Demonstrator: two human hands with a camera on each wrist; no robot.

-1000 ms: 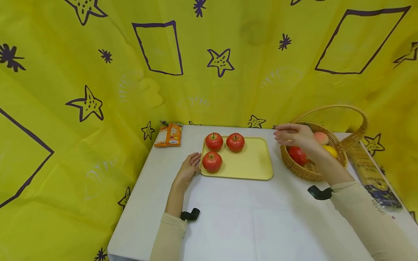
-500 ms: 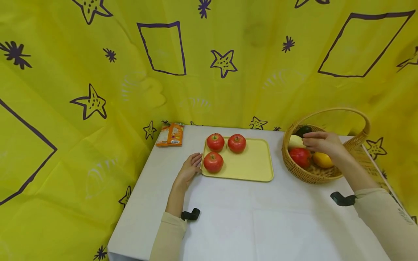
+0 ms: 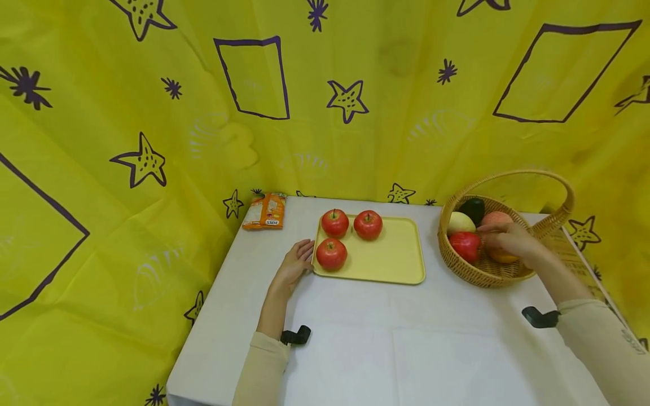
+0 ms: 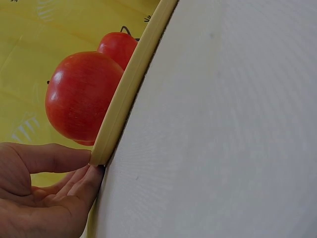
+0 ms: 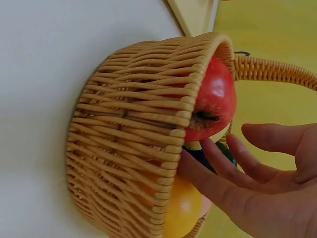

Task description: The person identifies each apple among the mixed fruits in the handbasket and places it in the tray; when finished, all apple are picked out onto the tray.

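Note:
My left hand (image 3: 294,264) is at the left edge of the yellow tray (image 3: 388,256). In the left wrist view its thumb and fingers pinch the tray's rim (image 4: 130,87). Three red apples (image 3: 332,254) sit on the tray's left half. My right hand (image 3: 515,242) dips into the wicker basket (image 3: 459,268), palm showing and fingers loosely bent, holding nothing. In the right wrist view its fingertips are right beside a red fruit (image 5: 218,99) and above a yellow fruit (image 5: 182,208). A pale round fruit (image 3: 459,223), a dark green one (image 3: 473,210) and a pinkish one (image 3: 496,217) lie behind.
An orange-and-white snack packet (image 3: 265,211) lies at the back left of the white table (image 3: 350,338). The basket's tall handle (image 3: 550,176) arches over its back right. A flat brownish package (image 3: 571,254), partly hidden, lies right of the basket. A yellow patterned curtain (image 3: 304,141) stands behind.
My right hand has moved right, then down into the basket, uncovering the pale and dark green fruits. The left hand stays at the tray's edge.

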